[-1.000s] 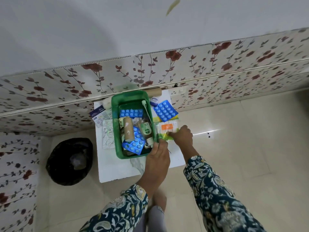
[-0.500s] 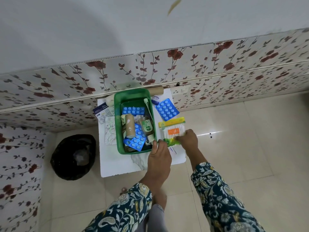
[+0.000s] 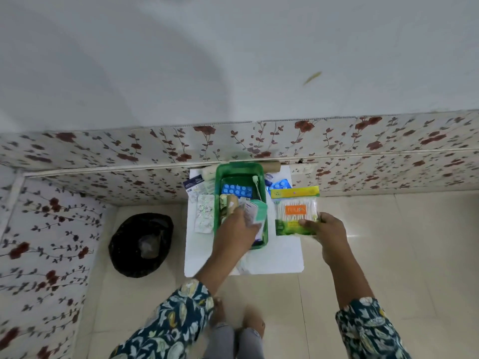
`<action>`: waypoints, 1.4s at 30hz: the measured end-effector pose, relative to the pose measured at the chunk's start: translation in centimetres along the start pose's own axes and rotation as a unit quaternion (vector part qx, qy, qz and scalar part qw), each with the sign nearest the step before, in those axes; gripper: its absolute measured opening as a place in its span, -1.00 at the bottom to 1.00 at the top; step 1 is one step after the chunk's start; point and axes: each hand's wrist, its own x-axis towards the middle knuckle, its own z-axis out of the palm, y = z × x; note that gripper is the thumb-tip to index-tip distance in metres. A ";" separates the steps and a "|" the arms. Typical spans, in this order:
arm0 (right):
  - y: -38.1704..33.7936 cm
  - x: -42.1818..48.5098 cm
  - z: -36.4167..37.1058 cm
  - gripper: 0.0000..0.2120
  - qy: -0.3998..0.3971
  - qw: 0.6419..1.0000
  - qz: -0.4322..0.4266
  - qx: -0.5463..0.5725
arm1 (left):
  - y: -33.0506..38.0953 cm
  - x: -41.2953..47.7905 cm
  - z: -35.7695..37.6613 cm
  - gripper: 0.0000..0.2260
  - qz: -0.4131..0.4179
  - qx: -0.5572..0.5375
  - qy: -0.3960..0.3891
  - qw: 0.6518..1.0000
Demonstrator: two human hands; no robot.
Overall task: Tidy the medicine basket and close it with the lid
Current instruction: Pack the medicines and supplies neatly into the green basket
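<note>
The green medicine basket (image 3: 239,169) stands on a small white table (image 3: 280,255) against the flowered wall. Inside lie a blue blister strip (image 3: 236,190) and a brown roll (image 3: 231,203). My left hand (image 3: 237,230) is over the basket, shut on a green-and-white packet (image 3: 257,211) that hides the basket's near contents. My right hand (image 3: 329,233) is to the right of the basket and grips the lower corner of a cotton swab pack (image 3: 295,211), held upright above the table.
Silver blister strips (image 3: 204,215) and a white-blue box (image 3: 194,185) lie left of the basket. Another blue blister strip (image 3: 280,183) lies to its right, and a cardboard tube (image 3: 272,166) behind it. A black bin bag (image 3: 141,244) sits on the floor at left.
My right hand has lifted the cotton swab pack off the table and drawn it rightward. My left hand left the basket's near rim, reached in and took hold of the green-and-white packet.
</note>
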 end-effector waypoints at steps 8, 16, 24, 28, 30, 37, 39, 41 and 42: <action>-4.4 3.6 11.9 -0.60 0.058 0.992 -0.059 -0.096 | -1.4 9.9 -4.7 -0.61 -0.032 0.039 0.021 0.999; -2.1 4.7 15.1 -0.51 0.052 0.914 -0.175 -0.362 | -3.7 11.8 -1.1 -0.67 0.164 0.324 0.001 0.932; -2.7 4.6 16.0 -0.75 0.063 0.900 -0.212 -0.376 | -6.2 11.8 -1.9 -0.58 0.194 0.415 -0.017 0.889; -3.1 3.9 15.0 -0.83 0.112 0.962 -0.172 -0.181 | -6.4 9.4 -0.8 -0.54 0.180 0.411 -0.022 0.894; -2.9 3.5 15.1 -0.83 0.093 0.974 -0.136 -0.158 | -6.6 7.7 0.0 -0.59 0.163 0.394 0.017 0.904; -2.7 3.6 15.9 -0.66 0.024 0.840 -0.184 -0.509 | -5.1 6.6 1.0 -0.80 0.117 0.325 0.012 0.938; -2.7 4.0 16.0 -0.63 -0.015 0.801 -0.234 -0.551 | -5.0 7.1 2.0 -0.73 0.097 0.294 -0.028 0.951; -2.6 4.7 16.0 -0.61 -0.094 0.773 -0.248 -0.576 | -4.6 7.2 2.3 -0.70 0.076 0.263 -0.034 0.961; -2.5 5.1 15.9 -0.60 -0.121 0.761 -0.246 -0.587 | -4.5 7.3 2.3 -0.70 0.070 0.252 -0.026 0.965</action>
